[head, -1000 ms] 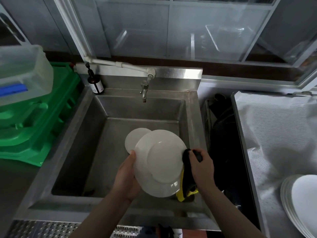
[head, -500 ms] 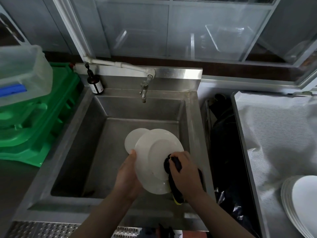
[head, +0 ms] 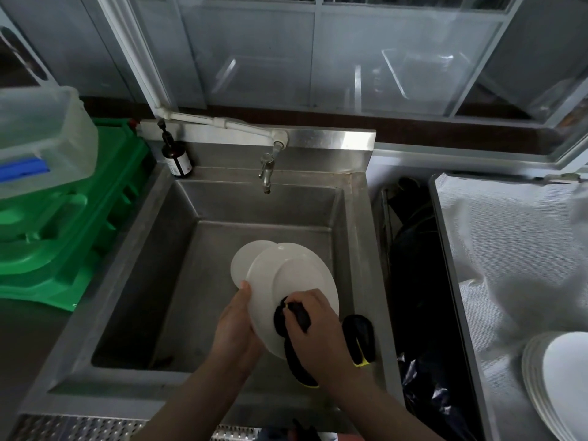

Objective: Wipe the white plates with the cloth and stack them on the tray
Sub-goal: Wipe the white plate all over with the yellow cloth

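Over the steel sink my left hand grips the left rim of a tilted white plate. My right hand presses a black cloth with yellow trim against the plate's lower face, fingers curled round it. The cloth's loose end hangs to the right of my wrist. A second white plate lies in the sink behind the held one. At the far right, a stack of white plates sits on the cloth-lined tray.
A tap juts over the sink's back wall, with a brown pump bottle on the ledge to its left. Green crates and a clear plastic tub stand on the left. A dark bin with black bags fills the gap right of the sink.
My right hand has slid the cloth from the plate's right rim leftward and down onto its lower face. The plate has tilted more; the left hand keeps its grip.
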Demonstrator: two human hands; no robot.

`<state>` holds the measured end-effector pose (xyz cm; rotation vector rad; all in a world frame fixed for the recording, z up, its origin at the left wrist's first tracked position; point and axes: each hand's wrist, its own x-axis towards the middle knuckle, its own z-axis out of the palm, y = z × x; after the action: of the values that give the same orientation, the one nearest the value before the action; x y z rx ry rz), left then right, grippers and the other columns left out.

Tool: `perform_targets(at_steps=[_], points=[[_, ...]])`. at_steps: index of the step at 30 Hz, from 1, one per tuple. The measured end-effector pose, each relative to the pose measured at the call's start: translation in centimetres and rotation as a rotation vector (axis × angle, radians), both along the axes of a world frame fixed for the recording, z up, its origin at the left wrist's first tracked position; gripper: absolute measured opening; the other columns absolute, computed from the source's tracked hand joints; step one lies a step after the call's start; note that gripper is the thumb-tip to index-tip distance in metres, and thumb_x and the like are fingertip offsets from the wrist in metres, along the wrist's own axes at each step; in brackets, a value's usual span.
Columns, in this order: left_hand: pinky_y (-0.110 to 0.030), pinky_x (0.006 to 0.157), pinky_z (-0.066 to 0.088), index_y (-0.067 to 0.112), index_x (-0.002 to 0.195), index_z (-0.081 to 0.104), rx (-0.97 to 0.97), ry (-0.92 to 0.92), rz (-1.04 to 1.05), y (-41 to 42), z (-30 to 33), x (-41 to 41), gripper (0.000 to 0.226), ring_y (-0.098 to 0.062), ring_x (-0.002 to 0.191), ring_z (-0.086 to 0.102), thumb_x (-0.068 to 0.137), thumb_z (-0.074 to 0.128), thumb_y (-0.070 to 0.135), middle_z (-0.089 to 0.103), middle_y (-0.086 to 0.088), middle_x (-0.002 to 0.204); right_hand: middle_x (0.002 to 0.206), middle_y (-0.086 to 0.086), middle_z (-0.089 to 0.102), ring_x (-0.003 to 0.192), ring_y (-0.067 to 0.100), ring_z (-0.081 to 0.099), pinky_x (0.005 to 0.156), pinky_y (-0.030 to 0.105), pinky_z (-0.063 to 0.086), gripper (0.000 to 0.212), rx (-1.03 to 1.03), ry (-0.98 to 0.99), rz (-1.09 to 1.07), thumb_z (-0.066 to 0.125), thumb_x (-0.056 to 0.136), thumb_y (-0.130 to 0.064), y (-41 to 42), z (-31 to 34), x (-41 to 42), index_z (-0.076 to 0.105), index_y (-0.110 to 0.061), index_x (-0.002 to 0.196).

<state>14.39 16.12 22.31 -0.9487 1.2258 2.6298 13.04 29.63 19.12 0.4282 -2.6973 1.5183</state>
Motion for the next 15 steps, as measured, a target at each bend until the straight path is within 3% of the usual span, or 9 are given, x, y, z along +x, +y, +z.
perform_targets(at_steps=[7,10,15], points=[[-0.05,0.083,0.056,0.008,0.123,0.06,0.025,-0.072,0.078,0.3,-0.5,-0.7,0.043,-0.035,0.096,0.073,0.103,0.042,0.042,0.074,-0.018,0.108,0.101,-0.011,0.049,0.091,0.005,0.05,0.08,0.02,0.044,0.003,0.068,0.088,0.14,0.055,0.093,-0.024,-0.2,0.0,0.6,0.056,-0.022,0.096],[-0.049,0.08,0.055,0.011,0.121,0.061,0.018,-0.114,0.121,0.3,-0.7,-0.8,0.04,-0.034,0.092,0.073,0.103,0.043,0.042,0.076,-0.014,0.102,0.102,-0.005,0.051,0.091,0.013,0.051,0.08,0.027,0.046,0.008,0.112,0.129,0.237,0.052,0.094,-0.026,-0.4,-0.3,1.4,0.056,-0.021,0.098],[-0.05,0.084,0.055,0.009,0.123,0.059,0.046,-0.148,0.146,0.4,-0.7,-1.0,0.041,-0.036,0.102,0.067,0.104,0.044,0.042,0.073,-0.016,0.107,0.104,-0.005,0.052,0.091,0.018,0.053,0.066,0.036,0.051,0.011,0.187,0.193,0.229,0.048,0.096,-0.032,-0.7,-0.7,1.8,0.054,-0.025,0.101]])
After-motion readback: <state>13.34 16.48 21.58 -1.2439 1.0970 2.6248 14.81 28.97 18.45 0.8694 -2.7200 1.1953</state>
